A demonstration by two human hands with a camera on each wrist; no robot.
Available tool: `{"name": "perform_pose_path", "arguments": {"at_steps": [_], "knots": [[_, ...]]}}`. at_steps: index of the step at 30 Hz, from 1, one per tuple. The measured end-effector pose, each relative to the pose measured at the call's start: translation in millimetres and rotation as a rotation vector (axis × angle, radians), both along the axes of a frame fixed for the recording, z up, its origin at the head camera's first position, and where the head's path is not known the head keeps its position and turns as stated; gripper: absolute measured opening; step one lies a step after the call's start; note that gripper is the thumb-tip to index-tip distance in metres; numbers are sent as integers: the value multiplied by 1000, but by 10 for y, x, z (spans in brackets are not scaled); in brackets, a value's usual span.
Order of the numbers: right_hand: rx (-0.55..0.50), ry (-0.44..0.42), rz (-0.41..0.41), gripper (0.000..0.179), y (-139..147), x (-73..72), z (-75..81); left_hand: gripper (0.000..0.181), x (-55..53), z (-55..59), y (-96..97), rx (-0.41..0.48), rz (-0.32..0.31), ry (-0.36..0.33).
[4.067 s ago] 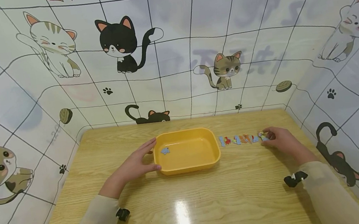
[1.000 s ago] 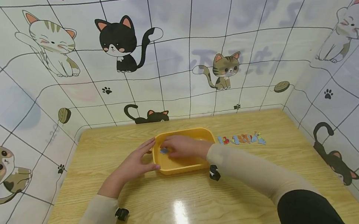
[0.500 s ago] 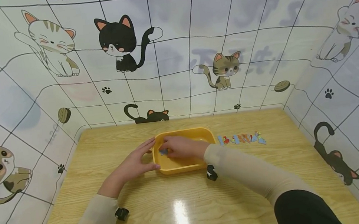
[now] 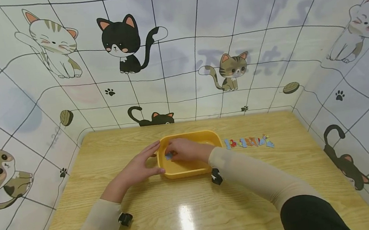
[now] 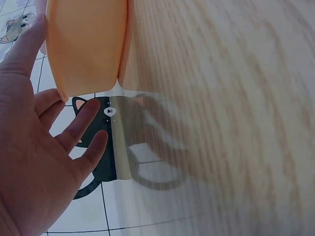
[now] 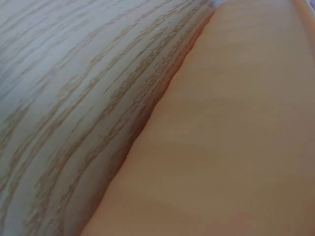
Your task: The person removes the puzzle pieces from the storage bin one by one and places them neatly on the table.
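In the head view my left hand (image 4: 138,169) rests against the left end of a yellow plastic tray (image 4: 191,173), fingers spread and thumb at the rim. The left wrist view shows its relaxed fingers beside the tray's wall (image 5: 86,49). My right hand (image 4: 183,150) reaches into the tray and pinches a small light-blue puzzle piece (image 4: 169,156) near the left inner side. Its fingertips partly cover the piece. Only the outer tray wall (image 6: 221,123) and the tabletop show in the right wrist view, not the hand.
Right of the tray, a row of several colourful puzzle pieces (image 4: 248,142) lies on the wooden table (image 4: 149,219). A cat-patterned cloth (image 4: 177,54) closes off the back and both sides.
My right hand has left the right end of the row, where a piece now lies, and come into the tray to the blue piece. The left hand stays at the tray.
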State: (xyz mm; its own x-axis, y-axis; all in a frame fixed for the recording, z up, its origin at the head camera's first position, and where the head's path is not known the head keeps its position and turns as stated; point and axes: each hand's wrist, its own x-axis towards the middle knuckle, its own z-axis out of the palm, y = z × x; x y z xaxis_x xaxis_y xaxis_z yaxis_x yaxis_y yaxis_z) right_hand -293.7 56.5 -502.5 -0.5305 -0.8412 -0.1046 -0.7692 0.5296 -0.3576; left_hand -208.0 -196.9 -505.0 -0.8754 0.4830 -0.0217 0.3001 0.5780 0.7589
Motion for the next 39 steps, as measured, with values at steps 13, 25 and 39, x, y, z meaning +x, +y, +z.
{"name": "perform_pose_path", "arguments": {"at_steps": [13,25,39], "knots": [[17,-78,-51,25,54,52,29,102,12,4,3,2,-13,16],[-14,-49,6,35,308,221,126,101,11,15,6,-5,-23,26],[-126,-53,-115,36,896,326,423,104,6,28,14,-3,-16,30]]}}
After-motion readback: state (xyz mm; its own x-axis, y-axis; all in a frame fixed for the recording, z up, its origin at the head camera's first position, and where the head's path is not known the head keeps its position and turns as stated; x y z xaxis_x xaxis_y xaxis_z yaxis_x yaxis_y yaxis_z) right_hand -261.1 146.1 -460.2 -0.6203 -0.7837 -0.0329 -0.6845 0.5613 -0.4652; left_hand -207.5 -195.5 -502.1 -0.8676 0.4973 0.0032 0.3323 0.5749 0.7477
